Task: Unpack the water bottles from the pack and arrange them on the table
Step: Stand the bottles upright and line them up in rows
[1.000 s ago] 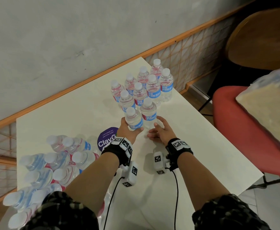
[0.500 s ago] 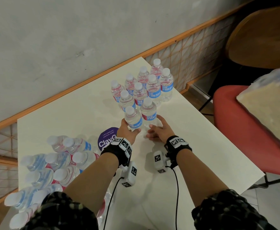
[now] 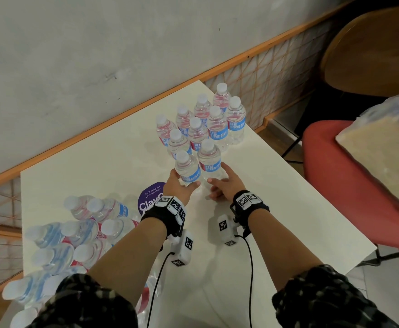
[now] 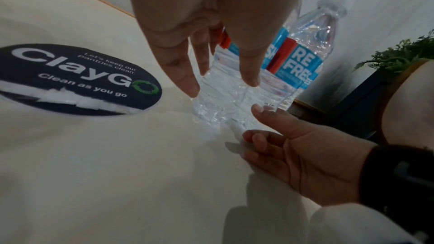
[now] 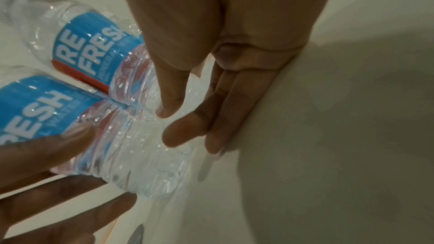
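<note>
Several upright water bottles (image 3: 215, 124) with blue labels stand in rows at the far end of the white table (image 3: 276, 221). My left hand (image 3: 184, 181) grips the lower body of the front left bottle (image 3: 189, 170), with its base at the tabletop; the left wrist view shows thumb and fingers either side of that bottle (image 4: 218, 103). Beside it stands the front right bottle (image 3: 209, 159). My right hand (image 3: 217, 183) lies on the table with relaxed fingers, its thumb (image 5: 164, 107) against this bottle's base. The opened pack (image 3: 75, 235) lies at the near left, its bottles on their sides.
A round dark ClayGo sticker (image 3: 150, 197) is on the table left of my left hand. To the right of the table are a red chair (image 3: 349, 185) with a plastic bag (image 3: 383, 138) on it and a wooden chair back (image 3: 371, 48). A wall runs behind the table.
Both hands have crept slightly forward toward the standing rows, and the bottle in my left hand has settled close beside the front right one.
</note>
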Demonstrator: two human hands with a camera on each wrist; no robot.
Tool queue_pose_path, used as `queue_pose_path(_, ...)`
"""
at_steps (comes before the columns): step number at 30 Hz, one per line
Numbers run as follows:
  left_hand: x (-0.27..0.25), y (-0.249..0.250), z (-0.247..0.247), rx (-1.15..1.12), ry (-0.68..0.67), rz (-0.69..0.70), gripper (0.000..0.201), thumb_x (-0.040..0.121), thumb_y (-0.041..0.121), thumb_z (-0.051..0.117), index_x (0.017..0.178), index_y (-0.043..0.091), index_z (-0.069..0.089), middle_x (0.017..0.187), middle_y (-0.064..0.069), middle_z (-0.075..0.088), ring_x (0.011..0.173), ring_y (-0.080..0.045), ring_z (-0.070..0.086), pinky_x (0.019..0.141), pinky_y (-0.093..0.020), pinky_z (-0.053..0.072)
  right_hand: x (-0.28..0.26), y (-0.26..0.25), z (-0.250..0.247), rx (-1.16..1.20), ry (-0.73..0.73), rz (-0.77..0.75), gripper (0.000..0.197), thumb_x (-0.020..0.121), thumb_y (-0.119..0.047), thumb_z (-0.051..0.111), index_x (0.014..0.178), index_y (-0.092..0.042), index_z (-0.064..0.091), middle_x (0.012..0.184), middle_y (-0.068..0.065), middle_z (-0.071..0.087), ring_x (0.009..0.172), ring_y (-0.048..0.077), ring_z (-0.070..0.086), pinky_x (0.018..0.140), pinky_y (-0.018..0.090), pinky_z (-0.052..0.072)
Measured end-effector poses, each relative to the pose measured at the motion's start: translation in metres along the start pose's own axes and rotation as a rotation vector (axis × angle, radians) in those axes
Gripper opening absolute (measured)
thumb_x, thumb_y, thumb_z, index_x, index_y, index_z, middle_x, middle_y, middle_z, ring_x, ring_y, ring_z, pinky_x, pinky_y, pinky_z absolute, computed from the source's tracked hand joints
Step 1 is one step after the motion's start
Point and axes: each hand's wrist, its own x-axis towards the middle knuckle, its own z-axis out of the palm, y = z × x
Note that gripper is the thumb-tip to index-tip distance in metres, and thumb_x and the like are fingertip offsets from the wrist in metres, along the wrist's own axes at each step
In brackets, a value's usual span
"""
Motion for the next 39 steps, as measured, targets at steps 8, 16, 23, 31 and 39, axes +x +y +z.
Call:
queue_pose_path(8, 0.01, 0.006, 0.002, 0.01, -0.02, -0.001, 0.055, 0.079, 0.027, 0.075, 0.125, 0.01, 0.05, 0.122, -0.006, 0.061, 0.113, -0.025, 0.057, 0.083, -0.024, 0.038, 0.008, 0.002, 0.006, -0.032, 0.081, -0.027, 0.065, 0.081, -0.022, 0.072, 0.134, -0.038, 0.037, 0.086, 0.021, 0.067, 0.056, 0.031, 0.068, 0.053, 0.033, 0.057)
queue_pose_path(16, 0.016, -0.001, 0.002, 0.044, -0.035, -0.07, 0.054, 0.079, 0.027, 0.075, 0.125, 0.008, 0.052, 0.126, -0.008, 0.06, 0.116, -0.026, 0.055, 0.086, -0.025, 0.037, 0.009, -0.001, -0.002, -0.085, -0.01, -0.045, 0.072, 0.087, -0.014, 0.064, 0.144, -0.037, 0.025, 0.083, 0.013, 0.067, 0.052, 0.018, 0.067, 0.059, 0.031, 0.057)
queue_pose_path(23, 0.015, -0.007, 0.004, 0.026, -0.03, -0.048, 0.056, 0.078, 0.038, 0.073, 0.125, 0.014, 0.055, 0.128, -0.003, 0.059, 0.12, -0.023, 0.053, 0.094, -0.029, 0.038, 0.01, 0.0, 0.001, -0.044, 0.018, -0.045, 0.068, 0.087, -0.014, 0.065, 0.14, -0.039, 0.03, 0.083, 0.017, 0.066, 0.049, 0.021, 0.065, 0.057, 0.033, 0.057)
queue_pose_path(31, 0.014, -0.007, 0.004, -0.017, -0.022, -0.048, 0.059, 0.078, 0.049, 0.07, 0.125, 0.018, 0.054, 0.128, -0.001, 0.058, 0.12, -0.022, 0.053, 0.093, -0.028, 0.036, 0.009, -0.002, 0.0, -0.063, -0.003, -0.042, 0.069, 0.089, -0.015, 0.063, 0.142, -0.039, 0.026, 0.086, 0.016, 0.065, 0.049, 0.017, 0.066, 0.054, 0.029, 0.056)
queue_pose_path(39, 0.026, -0.015, 0.008, -0.028, -0.045, -0.05, 0.083, 0.048, 0.074, 0.066, 0.116, 0.027, 0.052, 0.113, 0.003, 0.061, 0.095, -0.026, 0.068, 0.089, -0.046, 0.053, 0.011, -0.001, -0.001, -0.062, -0.022, -0.035, 0.07, 0.091, -0.016, 0.061, 0.144, -0.041, 0.023, 0.084, 0.015, 0.066, 0.05, 0.017, 0.066, 0.057, 0.031, 0.057)
